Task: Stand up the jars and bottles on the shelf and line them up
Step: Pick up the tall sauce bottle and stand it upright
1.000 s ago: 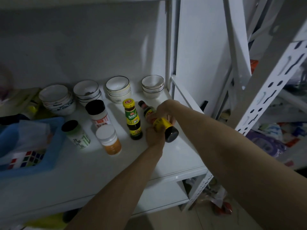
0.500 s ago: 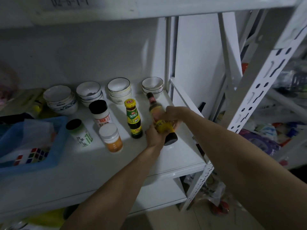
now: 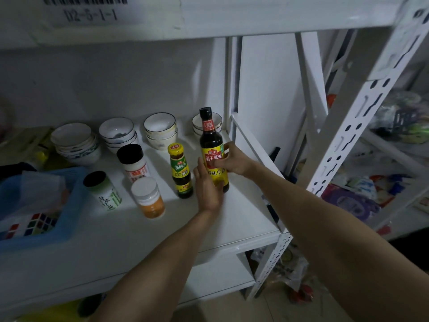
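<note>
The tall soy sauce bottle (image 3: pixel 213 156) has swung up since a second ago: it lay tilted across my hands with its cap pointing away to the left, and now its long axis runs nearly vertical, cap at the top, base down on the shelf (image 3: pixel 243 219) or just about touching it; my fingers hide the contact.

Nearest me, my left hand (image 3: pixel 207 189) cups the lower body from the left, its grip closed loosely around the yellow label near the base. Just beyond, my right hand (image 3: pixel 232 160) wraps the mid-label from the right, grip shut on the bottle, thumb across the front. So the bottle stands between the two hands, and either could steady it alone.

Immediately left of it stands the small green-label bottle (image 3: pixel 181 171), upright. Further left are the orange jar (image 3: pixel 149 198), the green-striped jar (image 3: pixel 103 190) and the black-capped shaker (image 3: pixel 134 162), all upright but staggered rather than in one row. Behind them, stacks of bowls (image 3: pixel 160 130) sit along the back.

I judge the next move is to let go and slide things sideways into line.
</note>
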